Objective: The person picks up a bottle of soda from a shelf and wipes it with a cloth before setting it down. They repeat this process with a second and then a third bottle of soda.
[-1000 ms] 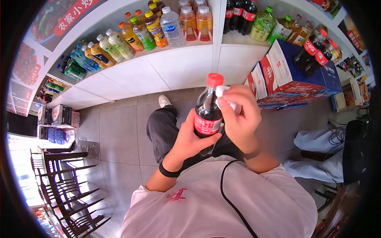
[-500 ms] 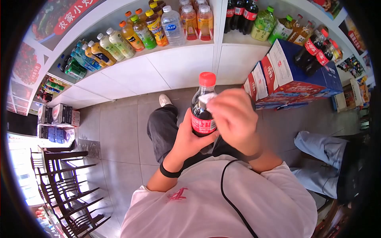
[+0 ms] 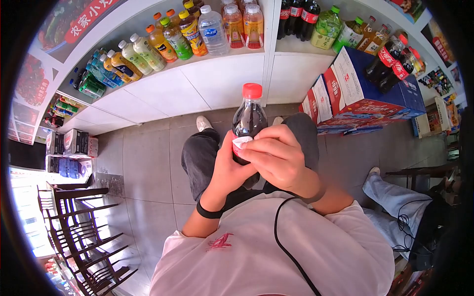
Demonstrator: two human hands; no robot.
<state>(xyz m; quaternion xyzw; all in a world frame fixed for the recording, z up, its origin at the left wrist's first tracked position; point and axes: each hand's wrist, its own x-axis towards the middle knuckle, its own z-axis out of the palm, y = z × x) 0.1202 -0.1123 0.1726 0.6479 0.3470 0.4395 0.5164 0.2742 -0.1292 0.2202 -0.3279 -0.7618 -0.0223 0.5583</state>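
A cola bottle (image 3: 248,118) with a red cap and dark contents stands upright in front of me. Wrapped around its lower part from the left is my left hand (image 3: 228,167), closed on it. My right hand (image 3: 277,154) pinches a small white wipe (image 3: 241,142), which looks like folded tissue, and presses it against the bottle's red label. Most of the label and the base are hidden behind my fingers.
Shelves ahead hold several drink bottles (image 3: 173,39). Stacked drink cartons (image 3: 365,93) stand at the right, with cola bottles (image 3: 392,61) on top. Dark wooden chairs (image 3: 79,227) are at the left. Another person's jeans-clad leg (image 3: 395,202) shows at the right.
My right hand has moved down and left with the wipe, from the bottle's shoulder to its label. My left hand keeps its hold. The other person's legs have shifted.
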